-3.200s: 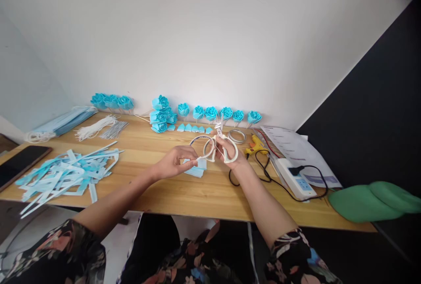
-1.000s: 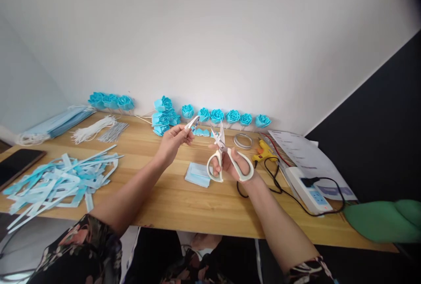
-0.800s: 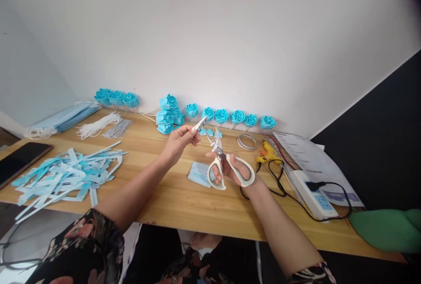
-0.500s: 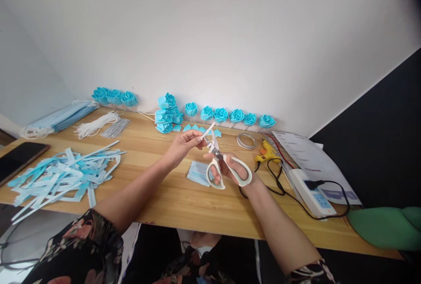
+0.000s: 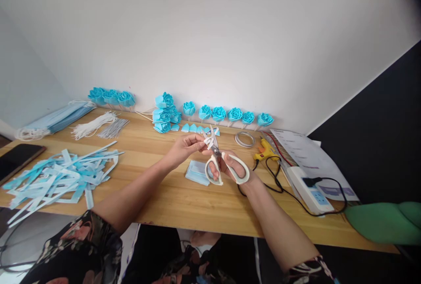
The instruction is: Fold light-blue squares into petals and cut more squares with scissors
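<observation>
My right hand [image 5: 230, 167] is closed through the white handles of a pair of scissors [image 5: 221, 163], whose blades point up and away. My left hand [image 5: 186, 145] pinches a short white strip [image 5: 208, 140] and holds it at the blades. Both hands hover above the wooden table [image 5: 184, 196]. A folded light-blue piece of mask [image 5: 196, 173] lies on the table just under the scissors.
Blue paper-like roses [image 5: 226, 114] line the wall, with small blue petals [image 5: 192, 128] in front. Cut blue and white strips [image 5: 62, 176] pile at left, beside a phone [image 5: 16, 156], masks [image 5: 59, 117] and elastic loops [image 5: 94, 126]. At right: tape roll [image 5: 245, 139], yellow glue gun [image 5: 265, 150], power strip [image 5: 309, 189], papers [image 5: 305, 154].
My left hand has lowered the white strip from up near the roses down to the scissor blades. My right hand with the scissors stayed close to the same spot, blades now meeting the strip.
</observation>
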A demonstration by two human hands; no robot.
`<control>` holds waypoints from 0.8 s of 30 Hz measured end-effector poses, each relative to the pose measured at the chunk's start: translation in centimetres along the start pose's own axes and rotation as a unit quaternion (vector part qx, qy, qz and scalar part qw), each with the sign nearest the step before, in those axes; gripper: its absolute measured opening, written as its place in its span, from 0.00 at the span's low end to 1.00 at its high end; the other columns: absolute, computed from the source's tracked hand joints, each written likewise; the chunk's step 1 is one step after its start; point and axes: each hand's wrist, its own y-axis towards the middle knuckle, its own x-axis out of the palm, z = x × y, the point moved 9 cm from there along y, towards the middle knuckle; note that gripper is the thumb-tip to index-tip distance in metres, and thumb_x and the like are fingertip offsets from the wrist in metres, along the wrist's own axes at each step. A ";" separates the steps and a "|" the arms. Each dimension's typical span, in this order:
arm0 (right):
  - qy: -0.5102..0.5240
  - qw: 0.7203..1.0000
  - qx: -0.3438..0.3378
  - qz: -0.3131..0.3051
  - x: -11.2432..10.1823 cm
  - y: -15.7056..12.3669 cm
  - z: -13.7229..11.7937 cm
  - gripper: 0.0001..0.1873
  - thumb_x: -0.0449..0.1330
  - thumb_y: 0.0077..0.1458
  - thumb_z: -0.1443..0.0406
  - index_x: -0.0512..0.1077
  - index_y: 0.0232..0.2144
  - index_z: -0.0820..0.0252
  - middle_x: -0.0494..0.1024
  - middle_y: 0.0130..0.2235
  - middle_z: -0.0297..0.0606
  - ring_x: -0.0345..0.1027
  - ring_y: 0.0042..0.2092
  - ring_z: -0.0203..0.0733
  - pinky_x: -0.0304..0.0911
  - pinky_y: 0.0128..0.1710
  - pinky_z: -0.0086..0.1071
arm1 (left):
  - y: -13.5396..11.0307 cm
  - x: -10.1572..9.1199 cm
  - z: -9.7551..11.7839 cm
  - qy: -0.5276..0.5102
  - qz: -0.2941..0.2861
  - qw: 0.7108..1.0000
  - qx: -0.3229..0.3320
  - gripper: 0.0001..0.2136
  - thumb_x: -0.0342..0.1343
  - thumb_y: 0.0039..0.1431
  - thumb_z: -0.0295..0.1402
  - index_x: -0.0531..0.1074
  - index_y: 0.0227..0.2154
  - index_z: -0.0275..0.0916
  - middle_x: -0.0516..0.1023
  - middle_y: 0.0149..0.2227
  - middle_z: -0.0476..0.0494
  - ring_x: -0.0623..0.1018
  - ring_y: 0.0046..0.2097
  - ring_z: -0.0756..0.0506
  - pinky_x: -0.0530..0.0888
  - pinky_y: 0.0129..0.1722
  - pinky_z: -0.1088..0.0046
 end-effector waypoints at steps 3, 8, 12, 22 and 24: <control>0.007 1.000 -0.001 0.012 -0.2 0.0 0.1 0.30 0.57 0.57 0.46 0.71 0.50 0.64 0.71 0.24 0.34 0.66 0.24 0.36 0.64 0.22 0.30 | 0.1 -0.2 0.1 0.012 0.004 1.000 0.009 0.14 0.63 0.53 0.42 0.75 0.30 0.34 0.76 0.30 0.46 0.74 0.34 0.49 0.69 0.39 0.72; 0.014 0.999 0.012 0.043 -1.0 -0.1 0.6 0.29 0.58 0.57 0.47 0.71 0.49 0.65 0.70 0.23 0.32 0.62 0.20 0.33 0.60 0.19 0.27 | 0.3 -0.6 0.3 0.036 0.010 0.999 0.026 0.14 0.62 0.54 0.43 0.75 0.30 0.34 0.77 0.30 0.45 0.74 0.35 0.48 0.69 0.39 0.72; 0.028 0.998 0.025 0.057 -1.4 -0.1 1.1 0.30 0.60 0.54 0.47 0.72 0.48 0.66 0.70 0.23 0.32 0.60 0.19 0.32 0.60 0.17 0.27 | 0.3 -0.9 0.2 0.033 0.025 0.999 0.026 0.14 0.63 0.53 0.42 0.76 0.30 0.35 0.78 0.30 0.45 0.75 0.35 0.48 0.69 0.38 0.72; 0.047 0.996 0.037 0.058 -0.6 0.1 1.4 0.27 0.62 0.53 0.48 0.74 0.45 0.65 0.67 0.21 0.29 0.55 0.17 0.29 0.56 0.16 0.25 | 0.0 -0.9 1.1 0.057 0.044 0.997 0.040 0.13 0.62 0.52 0.43 0.78 0.26 0.36 0.76 0.28 0.47 0.73 0.32 0.49 0.70 0.36 0.73; 0.055 0.996 0.042 0.060 -0.5 0.2 1.5 0.27 0.63 0.52 0.48 0.74 0.44 0.65 0.66 0.20 0.28 0.54 0.17 0.28 0.55 0.15 0.24 | 0.0 -1.0 1.2 0.055 0.050 0.996 0.043 0.13 0.62 0.52 0.43 0.77 0.25 0.36 0.76 0.27 0.47 0.73 0.33 0.49 0.69 0.36 0.73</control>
